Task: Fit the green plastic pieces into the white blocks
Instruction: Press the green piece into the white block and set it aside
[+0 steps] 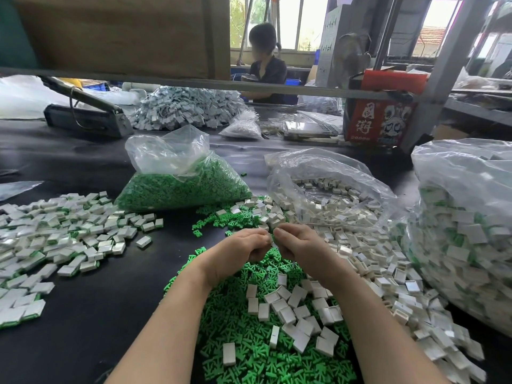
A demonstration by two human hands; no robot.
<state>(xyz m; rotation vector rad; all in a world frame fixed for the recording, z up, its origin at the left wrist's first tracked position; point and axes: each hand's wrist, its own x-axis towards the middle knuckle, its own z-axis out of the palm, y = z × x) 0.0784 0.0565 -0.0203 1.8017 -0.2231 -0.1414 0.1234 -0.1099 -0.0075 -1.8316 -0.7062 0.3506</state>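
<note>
Both hands meet at the centre of the bench: the left hand (243, 252) and right hand (297, 245) have fingers curled, fingertips together, pinching something small between them, probably a white block with a green piece, though the fingers hide it. Below the wrists, toward 6 o'clock, lies a heap of loose green pieces (249, 356) with white blocks (299, 309) scattered on top. At 9 o'clock spreads a pile of fitted blocks (55, 234); bare black bench (97, 314) lies open between it and the left forearm. At 12 o'clock sits a bag of green pieces (182, 181), at 1 o'clock an open bag of white blocks (332, 187). At 3 o'clock a large bag (465, 231) is cut off by the frame edge.
</note>
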